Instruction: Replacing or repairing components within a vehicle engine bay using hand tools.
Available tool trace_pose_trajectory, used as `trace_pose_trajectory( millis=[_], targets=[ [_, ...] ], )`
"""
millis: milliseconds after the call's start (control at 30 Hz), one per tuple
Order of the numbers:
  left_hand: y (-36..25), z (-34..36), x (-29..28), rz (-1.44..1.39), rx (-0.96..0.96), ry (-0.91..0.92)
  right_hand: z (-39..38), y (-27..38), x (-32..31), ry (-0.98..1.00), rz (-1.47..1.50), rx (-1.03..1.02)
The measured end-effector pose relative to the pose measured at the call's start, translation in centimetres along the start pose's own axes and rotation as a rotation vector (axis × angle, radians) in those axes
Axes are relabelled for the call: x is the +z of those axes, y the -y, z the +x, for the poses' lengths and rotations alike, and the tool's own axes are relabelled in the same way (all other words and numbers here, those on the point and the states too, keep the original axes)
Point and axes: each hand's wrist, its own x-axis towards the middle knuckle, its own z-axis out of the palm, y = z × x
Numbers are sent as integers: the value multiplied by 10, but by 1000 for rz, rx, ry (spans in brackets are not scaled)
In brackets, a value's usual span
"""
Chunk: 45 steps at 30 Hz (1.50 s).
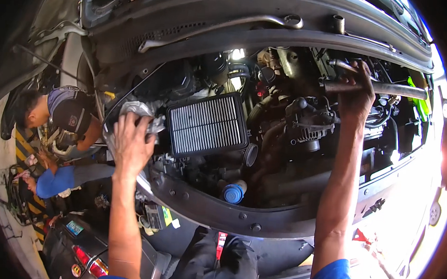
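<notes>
While the left hand (133,143) rests on a crumpled silvery bundle (136,107), just left of the striped filter (206,124), the right hand (357,93) is well to the right of that filter, on a long gray pipe (400,90). The left fingers are bent and a little apart on top of the bundle; I cannot tell if they squeeze it. The right fingers curl around the pipe and are clamped on it. A short shiny bar (339,64) is just above the pipe, also up and right of the filter. The filter has a black edge and lies at a slant, with dark engine parts (311,121) to its right. Above the filter, a long wrench (226,23) lies on a black ledge (268,38). A small metal socket (338,26) is up and right of the filter. Below the filter is a blue cap (233,193). Far left of the filter are two people (57,182).
</notes>
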Motion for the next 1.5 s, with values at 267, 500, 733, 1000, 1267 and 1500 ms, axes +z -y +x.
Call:
trace_pose_trajectory(
  millis=[267,500,733,1000,1267,1500],
  targets=[
    [68,-52,31,-52,-1,-56,23,-13,-28,-132,-59,93],
    [63,-48,38,-176,61,-162,21,15,-51,40,-172,29],
    [66,-52,23,-249,125,-219,-32,0,32,-127,-196,-102],
    [77,-53,16,-282,106,-196,-130,32,84,-57,-988,2],
    [82,-53,18,-284,120,-130,-143,52,197,485,-1870,-323],
    [83,-54,19,-291,122,-131,-104,-11,319,918,-1943,-703]
  ],
)
